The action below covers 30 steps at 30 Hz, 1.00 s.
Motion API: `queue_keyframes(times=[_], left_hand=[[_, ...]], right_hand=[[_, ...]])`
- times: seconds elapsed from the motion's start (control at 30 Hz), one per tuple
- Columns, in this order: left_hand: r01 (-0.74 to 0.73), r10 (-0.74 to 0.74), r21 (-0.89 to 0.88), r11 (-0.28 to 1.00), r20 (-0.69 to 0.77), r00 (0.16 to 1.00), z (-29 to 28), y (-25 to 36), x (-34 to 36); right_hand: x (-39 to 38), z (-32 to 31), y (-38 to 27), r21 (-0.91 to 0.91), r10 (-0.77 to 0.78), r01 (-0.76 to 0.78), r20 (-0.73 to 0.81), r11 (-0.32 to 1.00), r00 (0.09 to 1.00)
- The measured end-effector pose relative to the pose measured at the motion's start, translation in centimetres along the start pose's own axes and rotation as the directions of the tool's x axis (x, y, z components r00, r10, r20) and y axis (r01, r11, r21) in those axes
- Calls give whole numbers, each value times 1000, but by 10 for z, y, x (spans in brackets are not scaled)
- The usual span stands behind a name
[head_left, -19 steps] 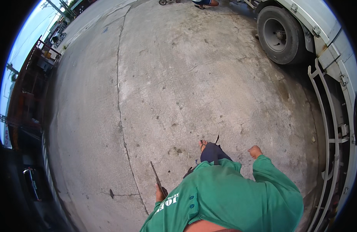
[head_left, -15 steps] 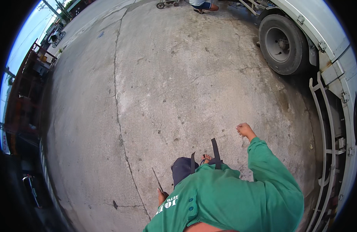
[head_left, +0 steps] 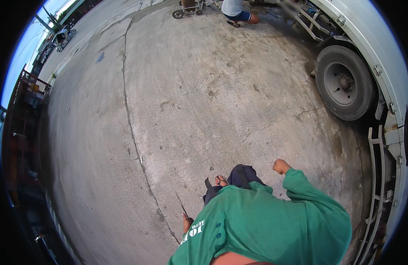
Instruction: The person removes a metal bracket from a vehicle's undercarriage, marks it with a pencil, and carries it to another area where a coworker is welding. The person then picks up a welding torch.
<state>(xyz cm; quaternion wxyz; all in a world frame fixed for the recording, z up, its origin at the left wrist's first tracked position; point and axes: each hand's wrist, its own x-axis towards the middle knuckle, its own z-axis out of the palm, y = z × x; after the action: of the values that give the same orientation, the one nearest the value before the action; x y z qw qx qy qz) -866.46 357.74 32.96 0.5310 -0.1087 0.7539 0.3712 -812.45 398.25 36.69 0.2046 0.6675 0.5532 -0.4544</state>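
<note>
My left hand (head_left: pixel 186 223), low in the view beside the green shirt, is closed around a long thin dark tool (head_left: pixel 181 204). The tool narrows to a point and slants up over the concrete; its exact kind is too small to make out. My right hand (head_left: pixel 281 166) is raised in front and to the right, with its fingers curled in and nothing seen in them. Below me show dark trousers (head_left: pixel 243 173) and a sandalled foot (head_left: pixel 221 180).
A white truck (head_left: pixel 380 39) lines the right side, with a large wheel (head_left: pixel 345 82) and a metal side rail (head_left: pixel 375 176). Ahead, a person (head_left: pixel 237 13) squats near a wheeled cart (head_left: pixel 186 9). Cracked concrete (head_left: pixel 190 110) spreads between. Dark stalls (head_left: pixel 25 119) stand left.
I have moved forward: the truck wheel, squatting person and cart appear lower and nearer. My legs have changed step. My right hand is slightly lower; my left still grips the thin tool.
</note>
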Motion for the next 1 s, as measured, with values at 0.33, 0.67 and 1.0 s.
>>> queue_keyframes(times=[0.33, 0.67, 1.0], left_hand=[[-76, 85, -98, 992, 94, 992, 109, 493, 215], [64, -52, -104, 993, 109, 993, 207, 894, 398], [104, -96, -46, 993, 164, 982, 247, 1353, 621]], right_hand=[[262, -177, -287, 279, 108, -168, 217, 946, 970], [511, -602, -878, -15, -506, 552, -421, 834, 753], [721, -664, -1139, -71, -86, 89, 40, 994, 995]])
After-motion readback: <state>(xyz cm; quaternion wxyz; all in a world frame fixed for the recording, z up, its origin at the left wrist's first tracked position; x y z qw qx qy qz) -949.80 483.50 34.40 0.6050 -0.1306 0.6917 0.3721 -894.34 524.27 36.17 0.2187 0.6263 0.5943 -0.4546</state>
